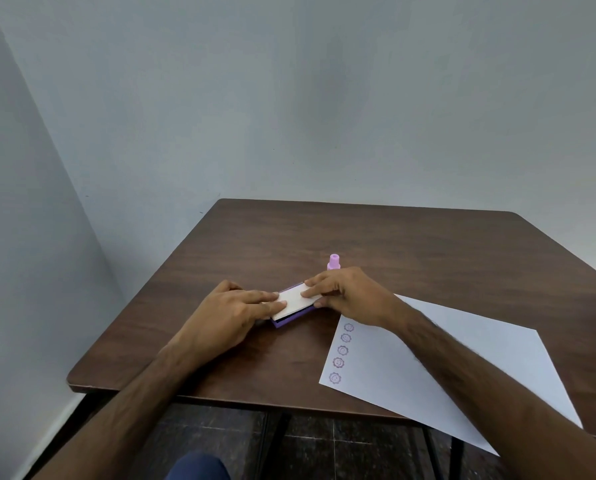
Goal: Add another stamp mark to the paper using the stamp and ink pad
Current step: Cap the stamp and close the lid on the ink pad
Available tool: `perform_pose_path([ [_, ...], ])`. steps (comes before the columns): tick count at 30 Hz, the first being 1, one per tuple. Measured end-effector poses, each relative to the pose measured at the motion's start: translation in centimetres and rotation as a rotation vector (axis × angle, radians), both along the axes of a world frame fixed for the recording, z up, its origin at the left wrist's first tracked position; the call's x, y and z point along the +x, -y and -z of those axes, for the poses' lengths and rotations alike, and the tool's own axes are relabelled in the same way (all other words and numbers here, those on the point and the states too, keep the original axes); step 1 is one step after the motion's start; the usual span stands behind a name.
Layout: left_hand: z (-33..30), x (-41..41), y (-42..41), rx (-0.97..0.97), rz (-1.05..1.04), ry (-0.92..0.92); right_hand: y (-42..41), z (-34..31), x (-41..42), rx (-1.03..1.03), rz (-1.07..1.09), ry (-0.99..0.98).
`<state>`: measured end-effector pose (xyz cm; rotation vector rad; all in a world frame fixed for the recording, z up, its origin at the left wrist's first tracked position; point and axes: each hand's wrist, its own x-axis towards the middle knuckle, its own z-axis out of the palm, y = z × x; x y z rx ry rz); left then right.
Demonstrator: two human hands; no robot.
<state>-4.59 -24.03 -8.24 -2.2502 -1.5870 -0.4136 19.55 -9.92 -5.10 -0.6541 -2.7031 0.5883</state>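
A dark wooden table stands in the corner of a pale-walled room, and a person sits at its near side with both bare forearms reaching over it. The ink pad, a flat purple case with a white lid, lies on the table left of centre, set at a slant. The lid looks slightly raised along its near edge, where a dark gap shows above the purple base. The left hand rests at the case's left end, fingers extended flat with their tips on the lid; whether the thumb grips the side cannot be told. The right hand covers the case's right end, fingers laid across the lid and the thumb at the near edge, pinching that end lightly. The stamp, a small pink piece with a knob top, stands upright on the table just beyond the right hand, apart from the ink pad and touched by neither hand. The paper, a white sheet, lies to the right, turned at an angle, with its near corner overhanging the table's near edge; the right forearm crosses above it. Five purple stamp marks with smiling faces run in a column along the sheet's left edge.
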Motion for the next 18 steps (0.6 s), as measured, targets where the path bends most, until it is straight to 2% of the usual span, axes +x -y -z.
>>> perform_pose_path([
  [2,0.0,0.2,0.2,-0.044,-0.004,-0.014,-0.1,0.0,0.1,-0.01,-0.002,0.036],
  [5,-0.1,0.5,0.4,-0.113,-0.036,0.058,-0.2,-0.1,0.0,0.016,-0.021,0.05],
  [11,-0.2,1.7,-0.2,-0.118,-0.061,0.171,-0.2,-0.4,-0.6,0.048,-0.023,0.07],
  [18,-0.5,2.5,-0.4,-0.232,-0.059,0.404,-0.4,-0.3,-0.9,0.066,-0.017,0.122],
])
